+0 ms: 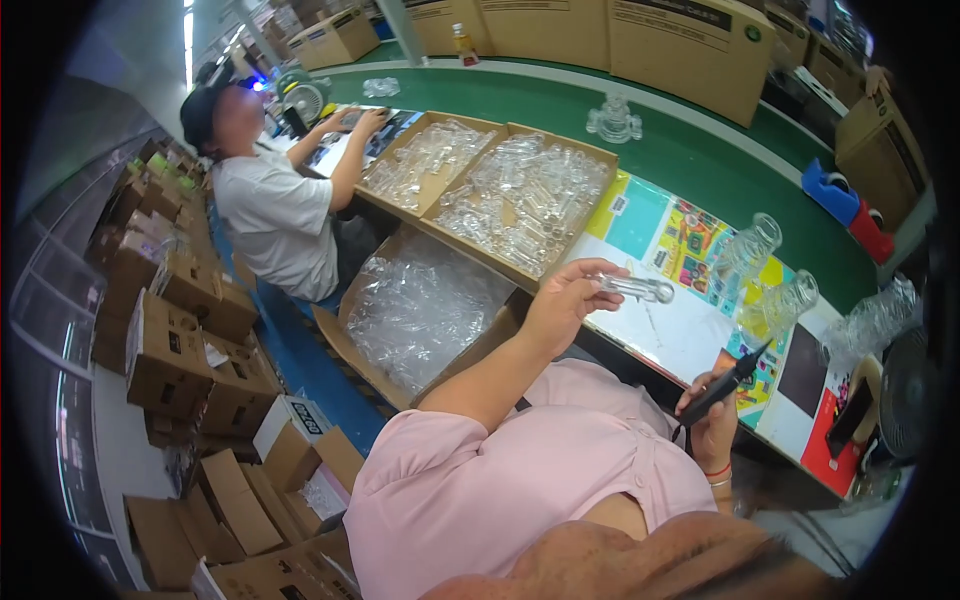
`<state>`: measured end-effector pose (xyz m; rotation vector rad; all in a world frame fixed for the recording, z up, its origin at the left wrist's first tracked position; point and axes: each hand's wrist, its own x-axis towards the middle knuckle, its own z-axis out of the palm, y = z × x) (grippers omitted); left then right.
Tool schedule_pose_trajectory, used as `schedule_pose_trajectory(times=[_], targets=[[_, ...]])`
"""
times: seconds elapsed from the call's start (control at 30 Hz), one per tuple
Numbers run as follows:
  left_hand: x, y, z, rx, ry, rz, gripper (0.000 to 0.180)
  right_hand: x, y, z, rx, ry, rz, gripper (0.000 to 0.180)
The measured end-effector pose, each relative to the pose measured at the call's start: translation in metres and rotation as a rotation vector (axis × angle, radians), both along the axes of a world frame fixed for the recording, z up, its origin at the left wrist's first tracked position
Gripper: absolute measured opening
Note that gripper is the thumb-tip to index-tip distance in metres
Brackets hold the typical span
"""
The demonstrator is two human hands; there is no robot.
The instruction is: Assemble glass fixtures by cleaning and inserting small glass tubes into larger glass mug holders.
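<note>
My left hand (565, 305) is closed on one end of a small clear glass tube piece (640, 288) with a rounded, ring-like end, held up over the table's near edge. Lower and to the right, my right hand (712, 425) grips a black pen-shaped tool (722, 392), its thin tip pointing up and right. The tool and the glass piece are apart. Beyond my left hand lies a cardboard tray (612, 172) full of similar clear glass pieces. To the right of the glass piece stand two clear glass vessels (752, 245) with flared necks.
A second tray (425, 122) of glass pieces sits beside the first. Below them is an open carton (330, 325) lined with clear plastic. Another person (270, 195) works at the far left. A tape dispenser (835, 190), a fan (905, 390) and a phone-like black object (850, 412) are at right.
</note>
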<state>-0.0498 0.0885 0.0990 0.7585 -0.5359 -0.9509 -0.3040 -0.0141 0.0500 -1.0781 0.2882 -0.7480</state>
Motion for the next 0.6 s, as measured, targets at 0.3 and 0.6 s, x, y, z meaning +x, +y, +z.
schedule_pose_trajectory(times=[0.3, 0.6], targets=[[-0.001, -0.028, -0.005, 0.101, -0.112, 0.053, 0.041, -0.009, -0.018, -0.004, 0.024, 0.116, 0.087, 0.082], [-0.008, -0.059, -0.009, 0.225, -0.374, -0.012, 0.039, -0.020, -0.036, 0.010, -0.393, 0.368, -0.102, 0.056]])
